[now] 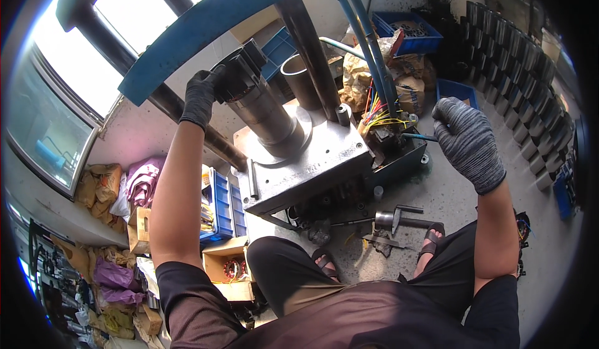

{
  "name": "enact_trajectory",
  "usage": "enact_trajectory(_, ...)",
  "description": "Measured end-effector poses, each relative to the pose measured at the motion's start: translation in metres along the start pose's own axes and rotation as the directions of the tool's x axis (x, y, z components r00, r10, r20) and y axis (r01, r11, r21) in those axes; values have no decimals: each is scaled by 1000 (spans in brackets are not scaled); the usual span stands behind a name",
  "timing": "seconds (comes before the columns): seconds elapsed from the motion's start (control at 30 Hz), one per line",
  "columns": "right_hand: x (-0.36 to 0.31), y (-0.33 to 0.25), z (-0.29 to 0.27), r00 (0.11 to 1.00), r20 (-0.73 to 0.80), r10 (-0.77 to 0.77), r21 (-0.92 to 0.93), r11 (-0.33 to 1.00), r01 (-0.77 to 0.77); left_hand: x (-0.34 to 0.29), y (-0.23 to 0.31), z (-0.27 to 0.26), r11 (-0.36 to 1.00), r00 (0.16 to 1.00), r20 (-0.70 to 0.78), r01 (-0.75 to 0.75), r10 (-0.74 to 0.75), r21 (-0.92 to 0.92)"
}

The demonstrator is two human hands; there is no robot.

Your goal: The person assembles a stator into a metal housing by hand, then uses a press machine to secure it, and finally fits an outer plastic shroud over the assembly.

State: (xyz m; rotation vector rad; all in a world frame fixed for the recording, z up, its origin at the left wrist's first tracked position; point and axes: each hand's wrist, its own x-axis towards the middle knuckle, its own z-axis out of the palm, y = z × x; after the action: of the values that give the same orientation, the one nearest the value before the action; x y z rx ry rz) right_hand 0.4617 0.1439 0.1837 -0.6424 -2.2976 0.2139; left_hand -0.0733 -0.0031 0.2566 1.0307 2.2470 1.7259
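Note:
A metal cylinder [265, 115] stands slightly tilted in this view on the steel press table [324, 162], seated on a round plate. A dark, blocky slotted part [240, 77] sits at its upper end, under the blue press beam [215, 27]. My left hand [199, 99], in a dark grey glove, has its fingers closed around the near left edge of that part. My right hand [469, 143], in a striped grey glove, is closed on the end of a thin blue lever [419, 137]. This lever comes from the valve block [387, 138] right of the table.
Dark steel columns [306, 49] flank the cylinder, and an open metal tube [294, 68] stands behind it. Colored wires [384, 121] hang over the valve block. A hammer [396, 219] lies near my feet. Blue bins [223, 205] sit at left; stacked metal sleeves [511, 68] line the right.

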Motion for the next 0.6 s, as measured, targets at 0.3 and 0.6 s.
enact_trajectory(0.3, 0, -1, -1, 1000, 1, 22, 6, 1000, -22, -23, -3, 12, 982, 982, 22, -188, 187, 34)
enact_trajectory(0.6, -1, -8, -2, 990, 119, 73, -48, 997, -67, -32, 7, 18, 982, 986, 0, -165, 166, 92)
